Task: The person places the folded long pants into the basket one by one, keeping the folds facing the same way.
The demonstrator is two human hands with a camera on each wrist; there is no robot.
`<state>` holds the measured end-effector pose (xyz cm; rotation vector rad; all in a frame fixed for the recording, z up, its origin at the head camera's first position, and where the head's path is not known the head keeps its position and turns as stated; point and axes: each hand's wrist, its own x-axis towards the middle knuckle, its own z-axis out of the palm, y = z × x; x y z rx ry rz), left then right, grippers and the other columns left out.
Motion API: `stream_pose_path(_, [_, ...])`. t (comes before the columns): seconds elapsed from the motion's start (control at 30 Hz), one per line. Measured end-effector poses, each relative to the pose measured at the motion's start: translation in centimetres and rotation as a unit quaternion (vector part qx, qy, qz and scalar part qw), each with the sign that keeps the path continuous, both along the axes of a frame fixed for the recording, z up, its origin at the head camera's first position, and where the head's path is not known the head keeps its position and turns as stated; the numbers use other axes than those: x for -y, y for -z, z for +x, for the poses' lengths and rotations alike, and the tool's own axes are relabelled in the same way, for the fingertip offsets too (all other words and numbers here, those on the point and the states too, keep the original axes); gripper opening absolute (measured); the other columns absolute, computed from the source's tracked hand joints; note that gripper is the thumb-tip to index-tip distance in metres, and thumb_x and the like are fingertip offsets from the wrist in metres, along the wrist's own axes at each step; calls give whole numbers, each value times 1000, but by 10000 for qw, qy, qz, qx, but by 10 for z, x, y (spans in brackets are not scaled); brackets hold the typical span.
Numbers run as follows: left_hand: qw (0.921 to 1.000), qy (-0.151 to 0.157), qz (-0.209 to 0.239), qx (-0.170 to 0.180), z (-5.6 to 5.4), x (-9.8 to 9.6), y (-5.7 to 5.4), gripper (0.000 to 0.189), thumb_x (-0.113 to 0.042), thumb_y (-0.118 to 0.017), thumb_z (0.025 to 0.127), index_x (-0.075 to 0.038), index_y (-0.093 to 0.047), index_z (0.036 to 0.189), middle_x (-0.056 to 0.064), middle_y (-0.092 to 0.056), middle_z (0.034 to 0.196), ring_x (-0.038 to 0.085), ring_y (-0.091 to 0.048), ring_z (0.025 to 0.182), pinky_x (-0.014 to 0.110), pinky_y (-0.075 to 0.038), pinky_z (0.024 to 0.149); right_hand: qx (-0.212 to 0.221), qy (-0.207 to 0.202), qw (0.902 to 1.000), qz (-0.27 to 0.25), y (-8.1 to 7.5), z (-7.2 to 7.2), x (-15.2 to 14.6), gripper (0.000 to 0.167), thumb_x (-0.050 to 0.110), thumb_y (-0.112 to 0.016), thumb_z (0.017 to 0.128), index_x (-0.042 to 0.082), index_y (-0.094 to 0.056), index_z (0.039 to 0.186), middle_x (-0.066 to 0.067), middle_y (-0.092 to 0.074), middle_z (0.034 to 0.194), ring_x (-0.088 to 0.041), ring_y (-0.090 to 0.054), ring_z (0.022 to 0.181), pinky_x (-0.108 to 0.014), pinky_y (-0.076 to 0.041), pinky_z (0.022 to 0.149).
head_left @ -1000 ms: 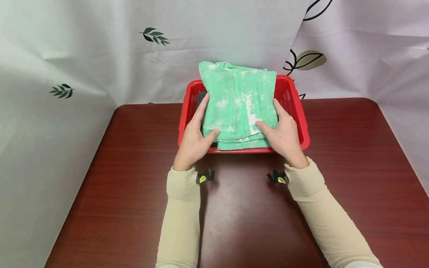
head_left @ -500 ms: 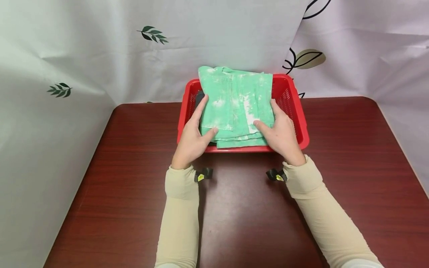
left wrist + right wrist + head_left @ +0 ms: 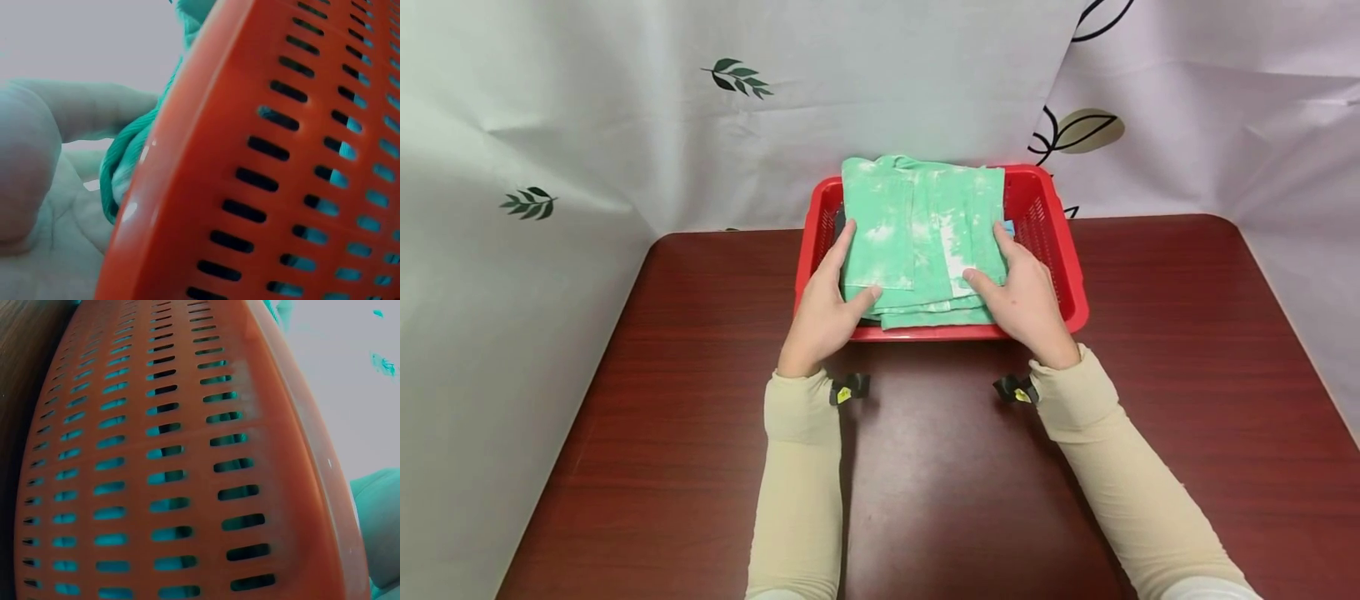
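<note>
A folded green garment with white patches and stitched seams lies at the mouth of a red plastic basket. My left hand holds its left side, thumb on top and fingers along the edge. On the opposite side my right hand grips it the same way. In the left wrist view, the garment's rolled edge sits between the hand and the basket rim. The right wrist view is mostly slotted basket wall, with part of the hand beyond the rim.
Dark cloth shows in the basket left of the garment, and a bit of blue at its right. The basket stands at the back of a reddish-brown wooden table, before a white curtain with leaf prints.
Both hands have lowered the green garment a little and shifted it slightly left in the basket. A bit of blue now shows beside the right fingers.
</note>
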<state>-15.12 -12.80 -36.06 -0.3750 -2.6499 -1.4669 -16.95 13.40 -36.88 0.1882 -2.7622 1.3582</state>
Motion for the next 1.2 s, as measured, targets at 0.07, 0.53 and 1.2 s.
stream_pose_path(0.07, [9997,-84,-236,40,0,0,-1,85,-16,-69,95,-24,-18,162,-2,-25,164,15,-27,147,40,-34,115,3,-25,10000,60,0,0,0,82,29,-70,93,4,-27,158,-17,-37,158,-35,-38,142,-54,-41,108])
stream_pose_path(0.53, [9865,-419,-1447,649,7,-8,-10,84,-26,-66,98,-9,-15,161,5,0,169,19,-5,154,40,-30,117,422,-326,9975,471,-3,-3,1,84,30,-66,96,-1,-20,158,-21,-31,160,-37,-34,145,-55,-39,109])
stream_pose_path(1.2, [9753,-453,-2095,528,15,-10,-18,76,-27,-61,101,-2,-20,159,12,-6,168,26,-9,154,44,-31,116,197,-244,9982,515,-1,2,-3,82,32,-66,95,3,-25,159,-21,-34,158,-39,-34,143,-59,-33,112])
